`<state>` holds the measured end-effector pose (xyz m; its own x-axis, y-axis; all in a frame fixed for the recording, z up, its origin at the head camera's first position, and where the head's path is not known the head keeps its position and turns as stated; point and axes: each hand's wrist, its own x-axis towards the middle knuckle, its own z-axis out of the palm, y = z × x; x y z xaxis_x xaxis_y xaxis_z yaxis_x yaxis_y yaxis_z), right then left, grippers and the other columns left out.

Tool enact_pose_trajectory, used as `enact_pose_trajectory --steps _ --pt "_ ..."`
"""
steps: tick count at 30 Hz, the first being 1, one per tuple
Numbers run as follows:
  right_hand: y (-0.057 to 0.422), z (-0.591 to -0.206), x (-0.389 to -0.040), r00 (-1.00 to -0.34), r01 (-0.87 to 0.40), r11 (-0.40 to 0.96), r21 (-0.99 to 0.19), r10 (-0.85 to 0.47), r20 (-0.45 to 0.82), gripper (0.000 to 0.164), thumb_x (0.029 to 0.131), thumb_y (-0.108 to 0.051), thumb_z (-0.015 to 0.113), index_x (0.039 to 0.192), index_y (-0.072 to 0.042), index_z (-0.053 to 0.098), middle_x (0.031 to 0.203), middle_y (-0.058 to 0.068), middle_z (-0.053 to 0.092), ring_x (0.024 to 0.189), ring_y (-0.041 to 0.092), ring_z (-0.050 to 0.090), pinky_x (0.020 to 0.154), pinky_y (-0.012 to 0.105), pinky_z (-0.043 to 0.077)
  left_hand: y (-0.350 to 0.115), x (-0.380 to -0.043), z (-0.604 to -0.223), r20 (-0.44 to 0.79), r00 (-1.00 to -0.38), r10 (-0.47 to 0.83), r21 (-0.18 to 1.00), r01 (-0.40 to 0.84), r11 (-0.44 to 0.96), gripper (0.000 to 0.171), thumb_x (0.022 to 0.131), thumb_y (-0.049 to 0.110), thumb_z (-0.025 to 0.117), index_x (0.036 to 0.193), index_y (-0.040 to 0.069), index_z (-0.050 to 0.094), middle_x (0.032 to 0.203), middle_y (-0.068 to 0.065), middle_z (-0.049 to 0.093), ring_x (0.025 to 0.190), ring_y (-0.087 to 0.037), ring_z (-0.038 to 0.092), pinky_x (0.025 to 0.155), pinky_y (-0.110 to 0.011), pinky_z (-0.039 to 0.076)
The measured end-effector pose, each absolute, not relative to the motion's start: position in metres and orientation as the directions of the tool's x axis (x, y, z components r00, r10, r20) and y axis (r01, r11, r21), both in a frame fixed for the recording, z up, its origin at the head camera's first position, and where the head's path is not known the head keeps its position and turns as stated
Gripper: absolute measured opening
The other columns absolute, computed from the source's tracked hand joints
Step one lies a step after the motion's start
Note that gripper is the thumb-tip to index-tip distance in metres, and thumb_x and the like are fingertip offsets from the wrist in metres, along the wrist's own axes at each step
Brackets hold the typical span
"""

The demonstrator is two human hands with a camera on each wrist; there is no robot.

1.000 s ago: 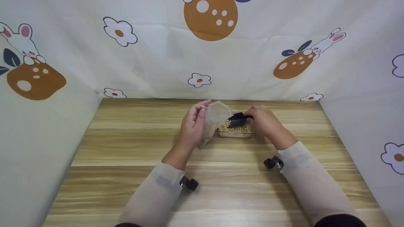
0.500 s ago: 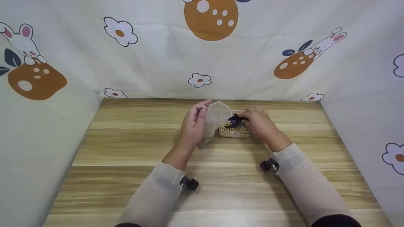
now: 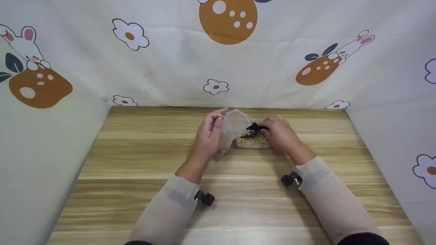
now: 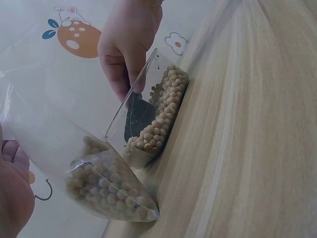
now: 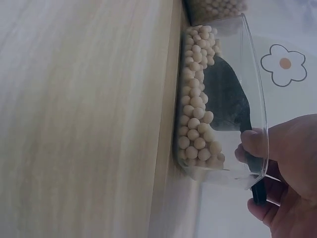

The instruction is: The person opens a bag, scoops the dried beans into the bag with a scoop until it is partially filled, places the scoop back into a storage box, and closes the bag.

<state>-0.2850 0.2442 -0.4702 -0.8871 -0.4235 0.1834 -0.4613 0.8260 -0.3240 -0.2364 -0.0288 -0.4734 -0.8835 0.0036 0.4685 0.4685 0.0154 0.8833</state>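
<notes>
My left hand [image 3: 207, 134] holds a clear plastic bag [image 3: 235, 121] upright by its upper side, with the mouth spread wide. Soybeans [image 4: 106, 188] fill its lower part, which rests at the tabletop. Right beside the bag stands a clear rectangular box [image 3: 252, 145] with more soybeans [image 5: 194, 111] inside. Thumb and fingers of my right hand [image 3: 280, 133] grip the handle of a black scoop [image 5: 225, 96] over the box's rim. The scoop's blade is inside the box, its edge down among the beans.
The wooden table [image 3: 143, 190] reaches back to a printed cloth curtain [image 3: 167, 68], which also hangs along both sides. A black clamp-like mount [image 3: 204, 198] is strapped at the left wrist, another mount [image 3: 291, 178] at the right.
My right hand has shifted left and turned, carrying the scoop deeper toward the left end of the box. The left hand and bag have stayed in place.
</notes>
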Motion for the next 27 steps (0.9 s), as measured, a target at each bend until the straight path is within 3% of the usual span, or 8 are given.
enact_pose_trajectory --steps 13,20,27 --pt "0.276 -0.466 -0.276 -0.935 -0.354 0.812 -0.464 -0.310 0.171 0.032 0.103 -0.008 0.067 0.134 -0.008 0.074 0.132 0.016 0.073 0.128 0.041 0.058 0.113 0.056 0.046 -0.027 -0.237 -0.472 0.463 -0.886 -0.007 0.886 0.463 0.008 0.017 0.114 0.014 0.048 0.114 0.002 0.060 0.148 -0.010 0.067 0.142 -0.023 0.061 0.124 -0.034 0.047" --pt "0.291 -0.461 -0.269 -0.953 -0.303 0.797 -0.522 -0.268 0.143 0.032 0.106 -0.014 0.067 0.136 -0.009 0.073 0.137 0.017 0.070 0.131 0.040 0.055 0.114 0.057 0.043 -0.029 -0.237 -0.474 0.481 -0.877 0.004 0.877 0.481 0.020 0.019 0.115 0.015 0.047 0.114 0.001 0.060 0.148 -0.010 0.067 0.143 -0.022 0.060 0.123 -0.037 0.047" --pt "0.293 -0.449 -0.265 -0.951 -0.309 0.767 -0.562 -0.244 0.189 0.030 0.106 -0.013 0.066 0.135 -0.007 0.073 0.136 0.018 0.071 0.133 0.042 0.055 0.115 0.059 0.042 -0.028 -0.238 -0.475 0.481 -0.877 -0.003 0.877 0.481 -0.004 0.018 0.114 0.013 0.048 0.113 0.000 0.060 0.147 -0.012 0.068 0.143 -0.024 0.060 0.124 -0.036 0.047"
